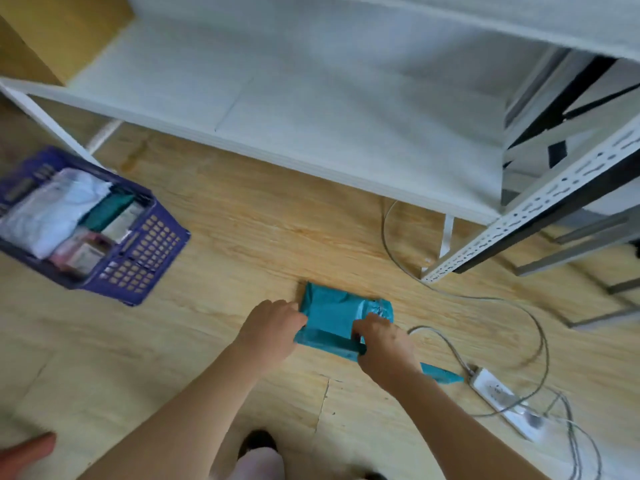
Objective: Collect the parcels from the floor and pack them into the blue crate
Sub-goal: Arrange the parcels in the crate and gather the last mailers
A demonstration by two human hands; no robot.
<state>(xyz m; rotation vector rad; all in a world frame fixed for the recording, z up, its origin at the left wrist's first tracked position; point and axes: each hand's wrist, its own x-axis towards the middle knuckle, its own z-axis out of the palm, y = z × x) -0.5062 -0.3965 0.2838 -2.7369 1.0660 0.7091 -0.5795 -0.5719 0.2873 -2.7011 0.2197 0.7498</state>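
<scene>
A teal parcel (334,315) lies on the wooden floor in the middle of the head view. My left hand (273,322) grips its left edge and my right hand (382,337) grips its near right corner. A second teal flap or parcel (441,373) pokes out beyond my right wrist. The blue crate (145,252) stands on the floor at the left and holds several parcels: white, green and pink ones.
A low white shelf (277,109) runs across the back, with a perforated metal rack post (526,216) at the right. A white power strip (502,400) and grey cables (540,334) lie on the floor right of the parcel. My shoe (258,443) shows at the bottom.
</scene>
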